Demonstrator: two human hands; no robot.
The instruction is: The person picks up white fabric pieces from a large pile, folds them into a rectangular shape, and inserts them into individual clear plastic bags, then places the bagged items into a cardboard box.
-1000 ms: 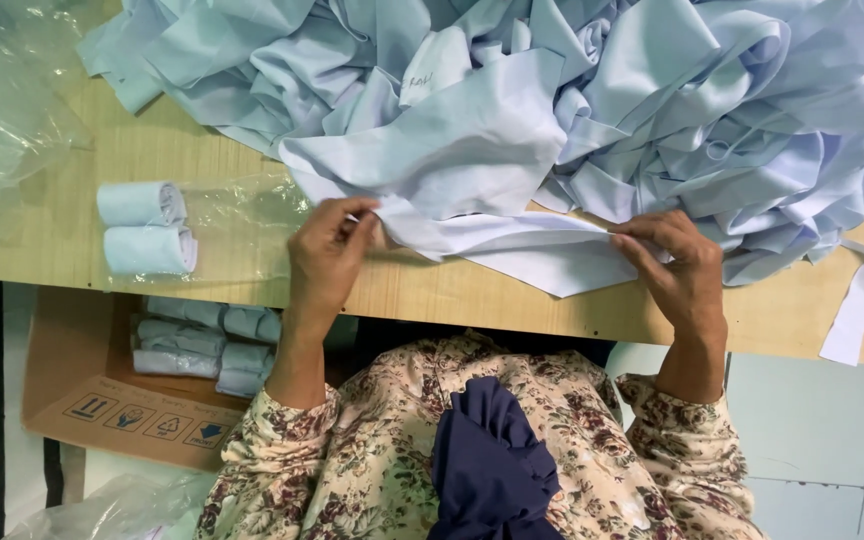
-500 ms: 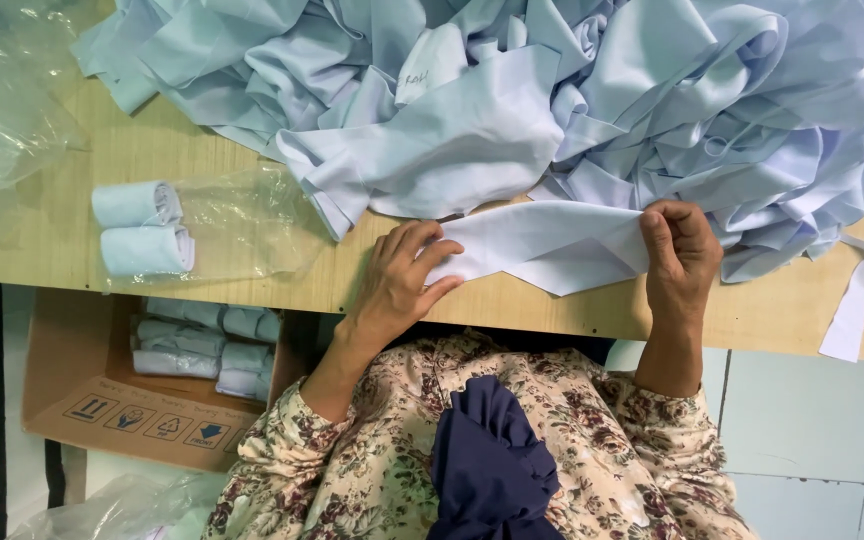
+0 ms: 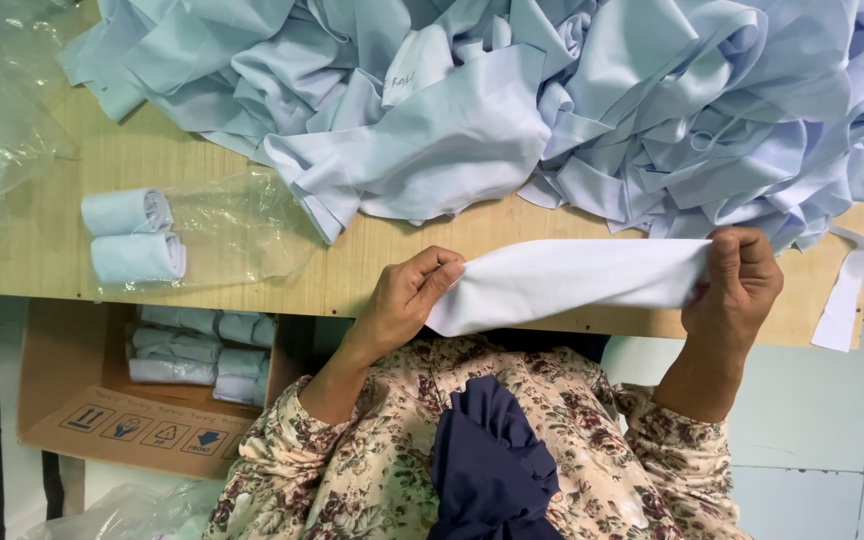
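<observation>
Here, a person in a floral long-sleeved top is holding a folded strip of pale white-blue cloth [image 3: 567, 280] stretched level between both hands, just above the near edge of the light wooden worktable [image 3: 72, 200]; the left hand [image 3: 407, 300] is pinching the strip's left end between thumb and curled fingers, and the right hand [image 3: 742, 285] is gripping the right end with the fingers wrapped over the top and the thumb hidden behind the fabric. The strip is hanging clear of the big heap, partly over the table's front edge and partly over the person's lap; whether its underside is touching the wood I cannot tell.

Beyond the hands a large rumpled heap of light blue cloth pieces [image 3: 552, 110] is covering the far half of the table; one narrow pale band [image 3: 842, 300] is trailing off the table's right corner. To the left, two small rolled light blue bundles [image 3: 132, 235] are lying one beside the other, touching, beside a sheet of clear crinkled plastic [image 3: 232, 225]; more clear plastic is bunching at the table's far left corner. Below the table on the left, an open brown cardboard box [image 3: 102, 420] is holding several more rolled blue bundles [image 3: 202, 345], stacked in rows. A dark navy piece of cloth [image 3: 492, 460] is resting on the person's front.
</observation>
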